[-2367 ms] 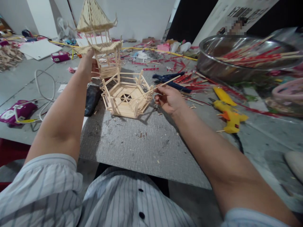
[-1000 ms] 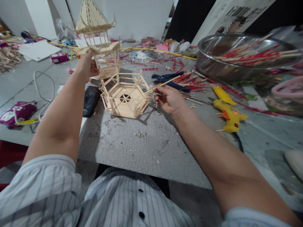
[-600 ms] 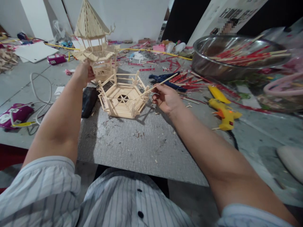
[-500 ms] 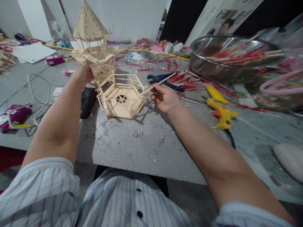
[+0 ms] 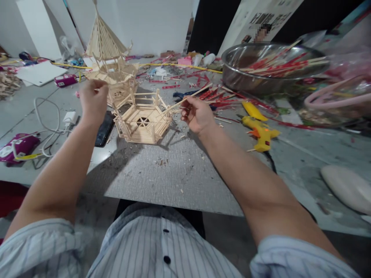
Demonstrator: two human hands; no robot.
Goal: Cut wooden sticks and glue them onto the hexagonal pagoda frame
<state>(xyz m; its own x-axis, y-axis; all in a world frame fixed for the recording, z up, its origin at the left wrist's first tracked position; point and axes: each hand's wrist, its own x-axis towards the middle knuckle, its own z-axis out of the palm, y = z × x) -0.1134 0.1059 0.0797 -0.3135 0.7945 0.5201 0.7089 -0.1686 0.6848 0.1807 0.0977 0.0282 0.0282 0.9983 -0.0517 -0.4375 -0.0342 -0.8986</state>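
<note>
My right hand [image 5: 199, 114] pinches a thin wooden stick [image 5: 203, 89]. The stick slants down leftward over the rim of a hexagonal stick-built frame [image 5: 136, 135], which has short posts, rails and a star-shaped opening in its floor. My left hand [image 5: 94, 99] is raised beyond the frame's left side, fingers curled together in a pinch; whatever they hold, if anything, I cannot make out. Right behind that hand stands a wooden stick pagoda model [image 5: 106, 40] with a pointed roof, partly covered by the hand.
A yellow glue gun [image 5: 262, 133] lies at the right, its cord trailing forward. Behind it is a steel basin [image 5: 246, 81] holding red-and-wood sticks. Dark-handled pliers [image 5: 181, 94] rest among red scraps. A phone [image 5: 104, 129], white cable [image 5: 58, 106] and purple packet [image 5: 20, 148] are at left.
My left hand has lifted away from the pagoda model's lower part and come nearer to me. The right hand still holds the stick over the frame. The whole view has shifted slightly.
</note>
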